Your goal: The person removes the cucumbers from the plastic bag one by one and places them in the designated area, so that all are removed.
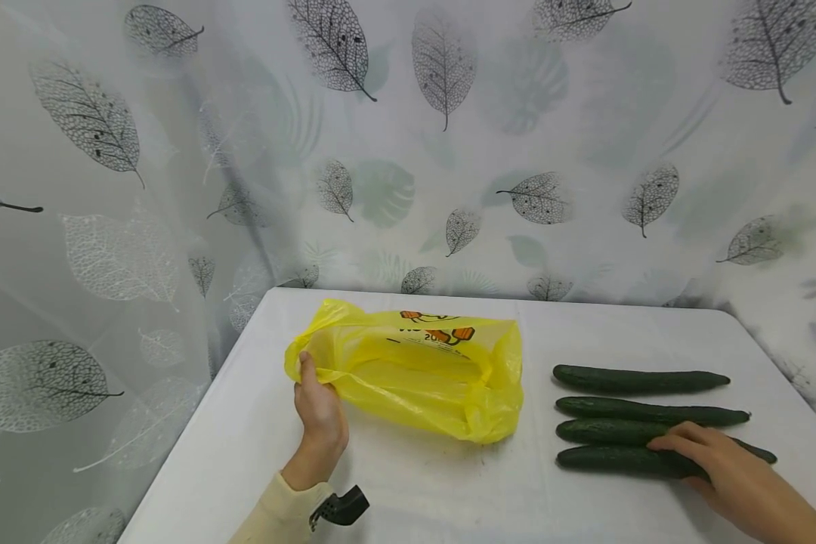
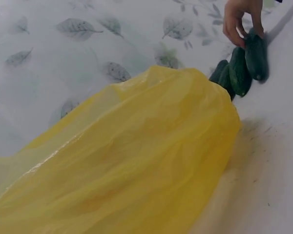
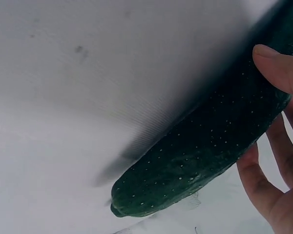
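Note:
A crinkled yellow plastic bag point(image 1: 408, 400) with orange and black print lies on the table, its mouth spread. My left hand point(image 1: 323, 415) holds the bag's rim at its left end; some fingers are hidden by the plastic. To the right, several dark green cucumbers lie side by side. My right hand point(image 1: 731, 468) grips the nearest cucumber point(image 1: 612, 459) near its right part. The right wrist view shows the thumb on one side of this cucumber point(image 3: 195, 151) and fingers on the other. The yellow bag point(image 2: 136, 156) fills much of the left wrist view.
The other cucumbers point(image 1: 639, 380) lie just behind the gripped one on a white-covered table point(image 1: 449, 499). A leaf-patterned curtain point(image 1: 408, 189) hangs behind the table and along its left side. A small black device point(image 1: 343, 506) sits at the left sleeve cuff.

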Available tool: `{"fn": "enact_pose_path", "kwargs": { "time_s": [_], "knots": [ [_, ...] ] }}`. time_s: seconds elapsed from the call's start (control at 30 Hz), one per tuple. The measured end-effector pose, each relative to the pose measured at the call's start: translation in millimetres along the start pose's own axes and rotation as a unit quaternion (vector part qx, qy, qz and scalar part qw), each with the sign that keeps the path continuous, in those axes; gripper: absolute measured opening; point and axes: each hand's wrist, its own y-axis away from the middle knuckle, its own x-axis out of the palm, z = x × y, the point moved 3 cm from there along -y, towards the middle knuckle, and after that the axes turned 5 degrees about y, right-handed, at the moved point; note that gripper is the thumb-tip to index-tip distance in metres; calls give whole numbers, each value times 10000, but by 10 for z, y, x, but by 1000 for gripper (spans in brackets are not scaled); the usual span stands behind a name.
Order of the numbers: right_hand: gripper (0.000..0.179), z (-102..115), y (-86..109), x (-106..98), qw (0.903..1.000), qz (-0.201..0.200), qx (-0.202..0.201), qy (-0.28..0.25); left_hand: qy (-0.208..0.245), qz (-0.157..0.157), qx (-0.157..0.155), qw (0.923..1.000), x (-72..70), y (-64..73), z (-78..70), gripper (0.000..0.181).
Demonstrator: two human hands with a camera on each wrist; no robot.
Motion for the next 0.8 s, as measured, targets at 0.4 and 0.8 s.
{"fn": "enact_pose_path", "kwargs": {
  "time_s": [0.4, 0.8],
  "knots": [
    [65, 15, 13, 45, 9997, -102, 115, 195, -13, 37, 109, 9999, -26, 32, 20, 41],
    [60, -6, -62, -13, 9944, 657, 800, -204, 2, -99, 419, 9991, -88, 72, -162, 69]
  ]
}}
